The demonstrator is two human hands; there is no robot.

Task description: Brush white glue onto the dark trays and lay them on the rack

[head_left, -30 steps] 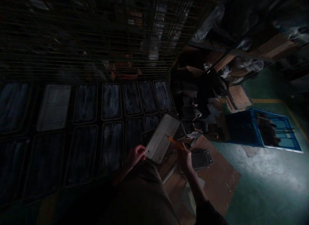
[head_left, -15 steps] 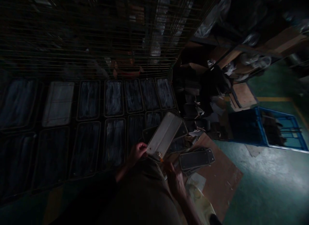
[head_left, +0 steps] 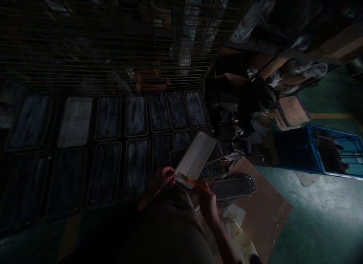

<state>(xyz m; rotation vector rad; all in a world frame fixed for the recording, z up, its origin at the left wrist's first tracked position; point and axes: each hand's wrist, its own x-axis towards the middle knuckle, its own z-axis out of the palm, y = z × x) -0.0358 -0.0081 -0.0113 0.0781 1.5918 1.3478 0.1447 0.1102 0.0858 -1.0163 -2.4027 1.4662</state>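
Observation:
My left hand [head_left: 166, 176] is closed, pinching the lower-left corner of a pale rectangular panel [head_left: 195, 155] with rounded corners. The panel lies tilted, its far end over darker panels. In my right hand [head_left: 207, 198] is a brush with an orange handle [head_left: 198, 184], its tip touching the panel's near end close to my left fingers. To the right of that hand, a small stack of dark panels [head_left: 234, 186] rests on a brown board [head_left: 261, 211]. Below it a yellowish container [head_left: 241, 237] is partly hidden by my right forearm.
Rows of dark panels with whitish streaks [head_left: 137, 165] lie to the left, beside one pale panel [head_left: 76, 122]. A wire mesh wall [head_left: 113, 41] stands behind them. Dark stacked pieces [head_left: 227, 101] are at the back right, and a blue crate [head_left: 314, 150] sits on the green floor.
The brush has moved left and up over the panel's near end, its orange handle now showing more. The left hand keeps its hold on the corner. The whole view has shifted slightly.

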